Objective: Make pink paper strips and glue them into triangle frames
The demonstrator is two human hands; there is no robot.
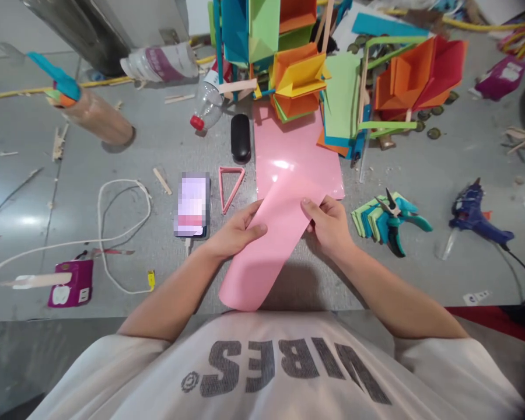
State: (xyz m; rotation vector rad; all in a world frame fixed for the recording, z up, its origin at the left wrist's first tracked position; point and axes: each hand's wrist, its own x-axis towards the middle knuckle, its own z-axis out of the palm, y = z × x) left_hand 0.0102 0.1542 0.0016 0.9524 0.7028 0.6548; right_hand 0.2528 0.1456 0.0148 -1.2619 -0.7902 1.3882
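Observation:
A pink paper sheet [269, 245] is held slantwise between my hands, its near end curling over close to my shirt. My left hand [240, 232] grips its left edge, thumb on top. At the upper right edge my right hand [328, 220] pinches the sheet between thumb and fingers. Beyond it lies a glossy pink pack of paper [295, 146]. A small folded pink triangle [230, 188] rests left of that pack, close to a phone [192, 204] with a cable plugged in. The fingers under the sheet are partly hidden.
Colourful folded-paper structures [297, 76] stand at the back. To the right are pliers [396, 221] on folded green and blue paper strips, and a blue glue gun [479, 213]. A black case [240, 138], a plastic bottle [207, 99] and a purple box [71, 283] lie leftward.

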